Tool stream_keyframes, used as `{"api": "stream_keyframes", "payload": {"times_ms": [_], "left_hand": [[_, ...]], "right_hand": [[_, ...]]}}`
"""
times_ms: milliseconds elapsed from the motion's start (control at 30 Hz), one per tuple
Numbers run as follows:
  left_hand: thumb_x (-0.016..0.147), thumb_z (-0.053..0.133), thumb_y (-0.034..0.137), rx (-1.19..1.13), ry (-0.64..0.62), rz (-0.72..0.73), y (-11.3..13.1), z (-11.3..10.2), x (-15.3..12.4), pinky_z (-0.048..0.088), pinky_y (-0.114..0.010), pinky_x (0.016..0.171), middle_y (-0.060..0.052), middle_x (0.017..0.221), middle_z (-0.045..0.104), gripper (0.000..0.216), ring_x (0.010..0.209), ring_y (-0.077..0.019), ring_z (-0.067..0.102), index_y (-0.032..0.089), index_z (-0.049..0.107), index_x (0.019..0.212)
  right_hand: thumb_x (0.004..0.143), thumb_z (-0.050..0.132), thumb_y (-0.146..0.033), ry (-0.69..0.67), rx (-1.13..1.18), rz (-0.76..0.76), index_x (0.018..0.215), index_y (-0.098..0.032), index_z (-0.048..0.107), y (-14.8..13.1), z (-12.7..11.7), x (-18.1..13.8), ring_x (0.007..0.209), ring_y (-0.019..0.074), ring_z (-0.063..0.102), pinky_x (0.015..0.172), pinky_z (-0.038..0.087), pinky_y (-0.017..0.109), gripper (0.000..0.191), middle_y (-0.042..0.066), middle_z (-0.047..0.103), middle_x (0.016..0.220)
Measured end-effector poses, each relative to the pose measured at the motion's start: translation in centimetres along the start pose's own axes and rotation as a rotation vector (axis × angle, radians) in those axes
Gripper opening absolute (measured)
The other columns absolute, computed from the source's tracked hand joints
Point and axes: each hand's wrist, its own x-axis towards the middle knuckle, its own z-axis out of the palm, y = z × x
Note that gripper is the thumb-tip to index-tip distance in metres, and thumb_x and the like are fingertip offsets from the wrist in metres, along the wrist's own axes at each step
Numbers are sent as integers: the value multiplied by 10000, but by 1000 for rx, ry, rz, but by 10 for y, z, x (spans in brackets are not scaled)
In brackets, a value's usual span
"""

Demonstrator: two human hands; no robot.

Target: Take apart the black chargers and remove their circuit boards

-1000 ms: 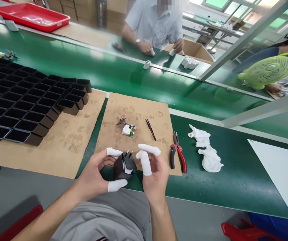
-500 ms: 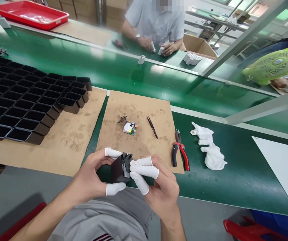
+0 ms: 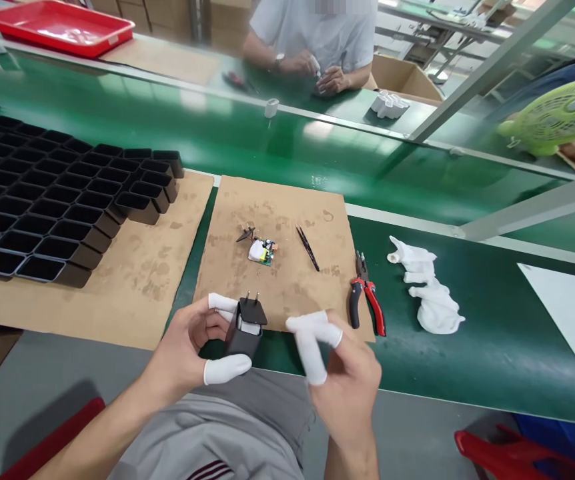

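Note:
My left hand (image 3: pixel 192 343), with white finger cots on thumb and fingers, grips a black plug adapter (image 3: pixel 245 339) by its sides. Its lid with two metal prongs sits tilted on the open end, and something whitish shows in the gap below. To the right, apart from the adapter, my right hand (image 3: pixel 340 363) has its cot-covered fingertips drawn together, with nothing visible between them. Beyond the hands, a small circuit board (image 3: pixel 262 251) with a black piece wired to it lies on cardboard (image 3: pixel 277 293). Black tweezers (image 3: pixel 308 248) lie to its right.
Red-and-black pliers (image 3: pixel 366 297) lie at the cardboard's right edge, beside white finger cots (image 3: pixel 435 303). Many black housings (image 3: pixel 42 267) stand in rows at left. Across the green bench sits a co-worker (image 3: pixel 312 40); a red tray (image 3: pixel 57 27) and green fan (image 3: pixel 557 113) stand farther off.
My right hand has let go of the adapter's lid and moved right, away from it. In my left hand the adapter has turned, so its prongs now point up and away.

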Motion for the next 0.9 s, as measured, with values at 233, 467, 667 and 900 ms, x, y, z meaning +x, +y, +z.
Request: {"api": "stream_keyframes", "payload": {"times_ms": [233,467,667,900], "left_hand": [[566,1073,159,171,146,133,5,8,-8,683,-252,796,-27,926,839,611,806,-181,783,213,786,1103],[700,898,116,496,250,437,15,16,-18,697,-253,814,-5,996,832,474,831,-160,789,233,798,1148],[772,876,135,636,318,523,12,23,-21,675,-257,821,10,998,785,469,870,-153,749,243,749,1210],[800,868,152,664,306,542,16,25,-23,664,-269,800,21,977,750,476,848,-152,729,242,733,1248]], "right_hand": [[1038,792,-212,-180,-28,-107,1466,-345,727,-19,7,-14,1080,241,726,893,607,377,453,62,748,1238],[1100,668,-198,-237,-364,-295,1327,-223,727,-27,3,-6,910,259,658,758,511,398,236,99,746,1130],[1103,713,-194,-191,-207,-151,1360,-291,735,-29,7,-16,955,219,650,790,561,350,276,61,672,1143],[1089,722,-238,-203,-247,-141,1419,-277,699,-35,7,-9,957,238,649,795,557,390,333,62,680,1136]]}}
